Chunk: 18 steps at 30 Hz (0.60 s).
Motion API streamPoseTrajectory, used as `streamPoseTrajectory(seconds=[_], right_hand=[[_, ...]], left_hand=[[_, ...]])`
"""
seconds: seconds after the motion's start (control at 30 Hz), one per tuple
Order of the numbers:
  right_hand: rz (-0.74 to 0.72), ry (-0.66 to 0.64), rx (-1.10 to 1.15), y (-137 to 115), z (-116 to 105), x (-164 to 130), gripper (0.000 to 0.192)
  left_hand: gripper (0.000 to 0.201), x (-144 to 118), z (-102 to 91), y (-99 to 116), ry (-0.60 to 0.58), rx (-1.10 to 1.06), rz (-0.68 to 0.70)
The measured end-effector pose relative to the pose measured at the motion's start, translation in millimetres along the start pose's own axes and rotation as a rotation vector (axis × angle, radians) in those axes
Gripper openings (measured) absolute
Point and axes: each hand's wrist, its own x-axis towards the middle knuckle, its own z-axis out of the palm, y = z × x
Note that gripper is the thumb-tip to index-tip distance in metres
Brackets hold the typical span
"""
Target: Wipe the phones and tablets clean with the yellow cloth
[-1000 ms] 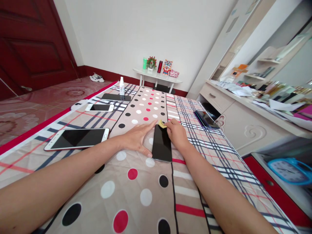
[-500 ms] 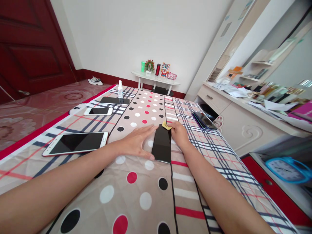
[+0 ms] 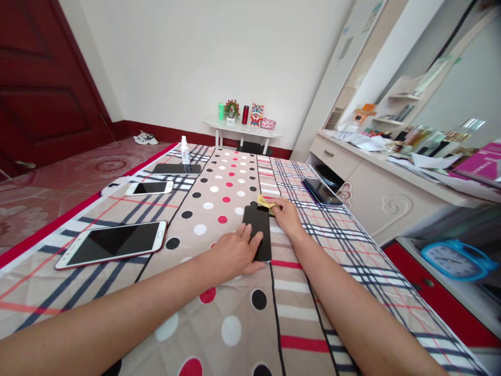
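Note:
A black phone (image 3: 259,224) lies face up on the patterned bedspread (image 3: 219,324) in the middle of the bed. My left hand (image 3: 234,254) rests flat on the phone's near end, fingers spread over its lower left corner. My right hand (image 3: 285,215) sits at the phone's far right corner and pinches a small yellow cloth (image 3: 264,202) against its top edge.
A large white phone (image 3: 111,243) lies at the left, a smaller white phone (image 3: 150,187) and a dark phone (image 3: 176,168) farther back, with a small spray bottle (image 3: 184,150). Dark phones (image 3: 321,190) lie at the right edge. A cluttered dresser (image 3: 391,172) stands right, a blue clock (image 3: 454,259) below it.
My left hand has slid from the phone's left side onto its near end. My right hand stays at the far corner with the cloth. The view has shifted slightly.

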Motion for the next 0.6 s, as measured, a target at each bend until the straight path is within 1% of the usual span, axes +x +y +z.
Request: streamPoseTrajectory(seconds=[0.17, 0.27, 0.4, 0.5, 0.6], right_hand=[[-0.041, 0.049, 0.089, -6.3, -1.2, -1.5, 0.031], [-0.088, 0.078, 0.124, -14.4, -1.9, -4.9, 0.030], [-0.125, 0.138, 0.085, -28.5, -3.0, -12.8, 0.031], [-0.228, 0.194, 0.065, -40.5, -4.4, -19.6, 0.031], [-0.353, 0.174, 0.057, -53.5, -6.1, -28.0, 0.030]], left_hand=[[0.058, -6.4, 8.0, -17.7, 0.148, -0.124, 0.085], [0.058, -8.0, 11.7, -26.8, 0.207, -0.244, 0.118], [0.062, -6.7, 10.6, -31.4, 0.224, -0.422, 0.098], [0.062, -5.4, 7.8, -32.2, 0.215, -0.476, 0.078], [0.061, -5.2, 7.9, -34.3, 0.223, -0.497, 0.068]])
